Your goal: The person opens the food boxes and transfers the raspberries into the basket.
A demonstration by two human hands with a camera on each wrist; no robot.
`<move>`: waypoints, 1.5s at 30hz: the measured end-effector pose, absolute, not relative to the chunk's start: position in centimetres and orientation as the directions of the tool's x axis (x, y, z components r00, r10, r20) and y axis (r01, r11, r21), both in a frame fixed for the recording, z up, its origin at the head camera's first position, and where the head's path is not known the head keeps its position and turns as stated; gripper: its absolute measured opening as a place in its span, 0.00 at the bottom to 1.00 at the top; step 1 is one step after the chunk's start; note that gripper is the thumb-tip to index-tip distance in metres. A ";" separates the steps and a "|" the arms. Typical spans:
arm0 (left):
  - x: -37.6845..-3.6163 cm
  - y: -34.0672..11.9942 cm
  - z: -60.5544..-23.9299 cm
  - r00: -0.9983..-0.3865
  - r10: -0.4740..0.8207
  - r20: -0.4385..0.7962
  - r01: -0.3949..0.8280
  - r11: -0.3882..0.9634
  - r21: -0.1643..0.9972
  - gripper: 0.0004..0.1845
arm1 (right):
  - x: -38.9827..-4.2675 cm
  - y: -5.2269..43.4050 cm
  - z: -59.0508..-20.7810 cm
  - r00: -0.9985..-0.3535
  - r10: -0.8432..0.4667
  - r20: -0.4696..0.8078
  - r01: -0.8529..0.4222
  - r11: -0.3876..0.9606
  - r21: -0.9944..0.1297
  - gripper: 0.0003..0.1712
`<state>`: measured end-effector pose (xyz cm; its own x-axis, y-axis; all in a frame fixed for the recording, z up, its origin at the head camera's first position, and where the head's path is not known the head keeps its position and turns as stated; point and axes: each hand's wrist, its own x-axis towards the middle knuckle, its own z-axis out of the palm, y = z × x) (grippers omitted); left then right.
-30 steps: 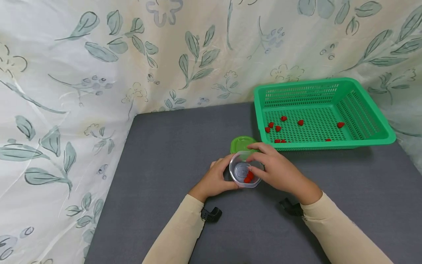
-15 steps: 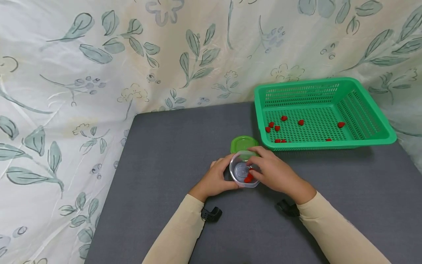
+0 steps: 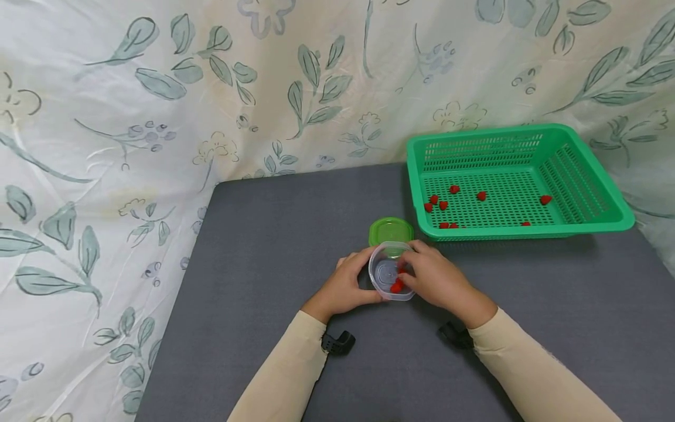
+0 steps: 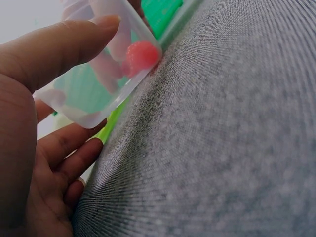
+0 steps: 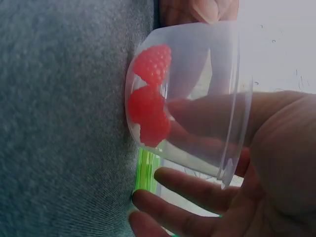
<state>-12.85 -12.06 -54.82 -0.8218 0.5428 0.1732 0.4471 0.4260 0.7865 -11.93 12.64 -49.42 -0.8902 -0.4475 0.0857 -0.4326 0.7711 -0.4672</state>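
Observation:
A clear plastic tub (image 3: 381, 286) stands on the grey table, with red raspberries (image 5: 153, 64) at its bottom. My left hand (image 3: 345, 284) holds the tub from the left, thumb at the near side and fingers round the far side. Into the tub from the right reaches my right hand (image 3: 440, 278). In the right wrist view its thumb and forefinger meet a raspberry (image 5: 155, 128) at the bottom, while the other fingers extend outside the wall. The left wrist view shows one raspberry (image 4: 142, 57) through the tub's side.
A round green lid (image 3: 390, 230) lies just behind the tub. Farther back on the right, a green slotted basket (image 3: 527, 233) holds several scattered raspberries (image 3: 481, 196). Patterned curtain (image 3: 316, 88) hangs along the table's back and left edges.
My right hand has moved left and its fingers have gone deeper into the tub, closing in on the raspberries. The left hand and the tub stay almost where they were.

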 end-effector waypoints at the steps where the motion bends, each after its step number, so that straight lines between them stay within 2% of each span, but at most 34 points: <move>1: -12.8 -12.1 -54.8 -0.823 0.543 0.170 0.445 0.427 0.787 0.54 | -11.9 12.6 -49.5 -0.890 -0.446 0.092 -0.435 0.774 -0.460 0.04; 13: -12.8 -12.1 -54.8 -0.821 0.546 0.168 0.446 0.429 0.785 0.52 | -11.5 11.9 -49.4 -0.913 -0.393 0.114 -0.405 0.832 -0.378 0.04; 22: -12.9 -12.3 -54.8 -0.816 0.553 0.169 0.454 0.431 0.780 0.52 | -11.3 11.7 -49.7 -0.888 -0.417 0.194 -0.460 0.816 -0.350 0.07; 38: -13.0 -12.0 -54.6 -0.810 0.555 0.187 0.470 0.424 0.774 0.53 | -11.4 11.8 -49.1 -0.852 -0.435 0.291 -0.523 0.732 -0.436 0.09; 45: -13.0 -12.0 -54.6 -0.808 0.555 0.198 0.477 0.420 0.772 0.53 | -11.3 12.1 -48.1 -0.851 -0.440 0.286 -0.525 0.708 -0.473 0.09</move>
